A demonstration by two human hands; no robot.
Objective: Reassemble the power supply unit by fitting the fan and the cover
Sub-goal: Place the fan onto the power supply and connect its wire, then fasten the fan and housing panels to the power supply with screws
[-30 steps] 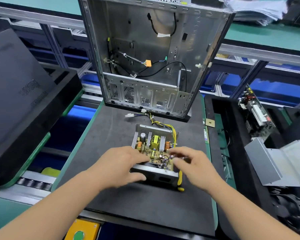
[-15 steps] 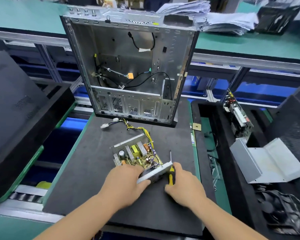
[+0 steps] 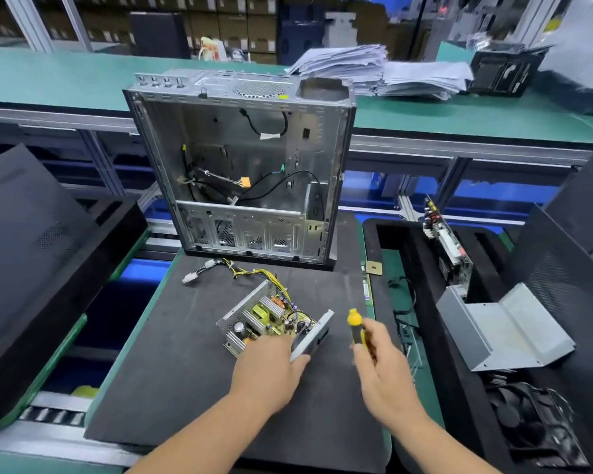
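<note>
We see the power supply unit (image 3: 271, 319) on the mat (image 3: 192, 354), before the computer case (image 3: 243, 172), cover (image 3: 504, 331) and fan (image 3: 534, 422) right

left hand (image 3: 271, 367) gripping power supply (image 3: 271, 318), right hand (image 3: 379, 364) holding screwdriver (image 3: 355, 328)

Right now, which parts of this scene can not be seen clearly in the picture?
- Head view: yellow-and-black screwdriver: its tip is hidden behind the right hand, both motion-blurred.
- Open grey metal power supply unit: near corner covered by the left hand.
- Black plastic fan: partly cut by the right edge.
</note>
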